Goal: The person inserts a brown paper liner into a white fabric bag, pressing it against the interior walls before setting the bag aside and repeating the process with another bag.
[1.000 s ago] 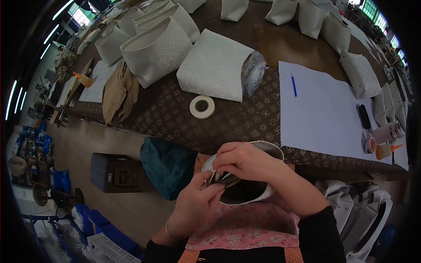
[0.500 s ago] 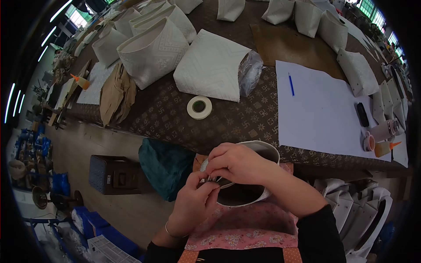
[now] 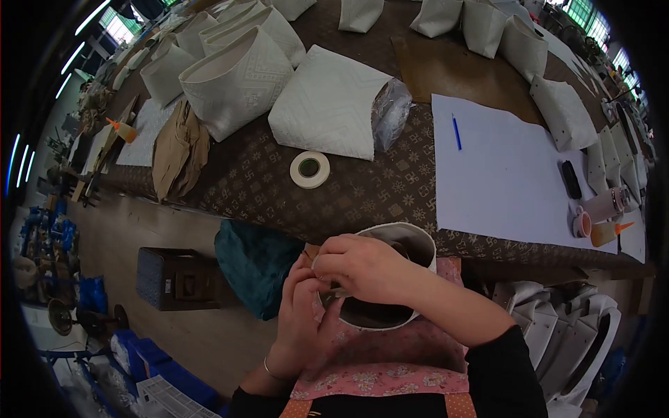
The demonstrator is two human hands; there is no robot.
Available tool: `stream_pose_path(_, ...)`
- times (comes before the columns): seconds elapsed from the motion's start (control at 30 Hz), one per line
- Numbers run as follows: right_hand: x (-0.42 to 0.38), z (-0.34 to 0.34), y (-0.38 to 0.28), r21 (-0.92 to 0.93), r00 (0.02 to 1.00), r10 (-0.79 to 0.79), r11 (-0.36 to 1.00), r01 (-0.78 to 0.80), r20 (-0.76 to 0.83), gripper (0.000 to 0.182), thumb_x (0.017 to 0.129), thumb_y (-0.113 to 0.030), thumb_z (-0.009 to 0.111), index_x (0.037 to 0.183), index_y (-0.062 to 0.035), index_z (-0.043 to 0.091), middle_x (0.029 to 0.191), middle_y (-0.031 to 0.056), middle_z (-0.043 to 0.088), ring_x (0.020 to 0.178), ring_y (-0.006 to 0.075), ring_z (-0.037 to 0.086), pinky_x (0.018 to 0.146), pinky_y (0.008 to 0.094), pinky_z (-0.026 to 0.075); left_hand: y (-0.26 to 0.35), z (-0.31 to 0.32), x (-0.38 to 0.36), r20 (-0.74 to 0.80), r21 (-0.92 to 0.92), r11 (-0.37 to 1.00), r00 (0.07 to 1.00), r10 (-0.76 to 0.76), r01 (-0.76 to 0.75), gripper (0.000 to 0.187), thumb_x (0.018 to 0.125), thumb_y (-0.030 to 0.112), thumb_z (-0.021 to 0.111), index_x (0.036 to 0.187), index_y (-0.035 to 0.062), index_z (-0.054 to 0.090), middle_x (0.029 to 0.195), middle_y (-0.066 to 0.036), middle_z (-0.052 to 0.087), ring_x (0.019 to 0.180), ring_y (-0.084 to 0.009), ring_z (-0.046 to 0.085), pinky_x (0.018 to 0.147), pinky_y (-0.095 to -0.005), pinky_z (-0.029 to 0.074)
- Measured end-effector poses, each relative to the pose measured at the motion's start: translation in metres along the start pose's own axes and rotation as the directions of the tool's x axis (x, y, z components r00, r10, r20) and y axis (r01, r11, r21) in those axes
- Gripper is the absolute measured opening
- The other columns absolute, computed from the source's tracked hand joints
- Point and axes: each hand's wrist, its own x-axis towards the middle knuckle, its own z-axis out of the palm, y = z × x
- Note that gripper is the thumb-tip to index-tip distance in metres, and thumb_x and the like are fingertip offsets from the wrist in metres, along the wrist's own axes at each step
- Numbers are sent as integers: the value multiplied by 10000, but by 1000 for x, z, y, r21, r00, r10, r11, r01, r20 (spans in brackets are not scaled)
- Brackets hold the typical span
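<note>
A white bag body point(image 3: 424, 244) with its dark opening upward rests on my lap against the pink floral apron point(image 3: 390, 380). At the bag's left rim my left hand point(image 3: 301, 306) has its fingers closed on something small that I cannot make out. My right hand point(image 3: 362, 266) reaches across the opening from the right, its fingers pinched at the same spot and touching the left fingertips. What lies between the fingers is hidden. A roll of white tape point(image 3: 309, 170) lies on the patterned table beyond the hands.
White bags point(image 3: 237, 83) stand along the table's back. A white sheet point(image 3: 502, 181) bears a blue pen point(image 3: 456, 132), a black object and a pink bottle point(image 3: 603, 204). Brown paper point(image 3: 179, 150) lies left. Below are a teal cloth point(image 3: 254, 268) and a stool point(image 3: 174, 279).
The left fingers have shifted up along the rim and stretched more upright. The right hand has moved slightly left and down with them. The whole view has shifted a little.
</note>
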Motion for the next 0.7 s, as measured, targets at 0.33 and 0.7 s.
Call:
stream_pose_path(0.33,-2,7,-6,-11,998,-28,1000,28,-57,80,820,-127,618,877,-76,593,883,84,575,877,283,617,773,409,516,30,-4,30,9,75,997,999,35,-35,725,844,337,722,1360,-52,393,1386,-285,405,1369,-503,298,1143,-561,214)
stream_pose_path(0.7,-11,16,-6,-197,1000,-1,980,-4,-22,152,798,-114,614,950,-112,615,981,45,602,976,234,628,831,361,508,67,42,26,372,242,907,896,241,-345,754,865,533,566,1388,-5,492,1473,-187,440,1405,-357,362,1190,-529,145)
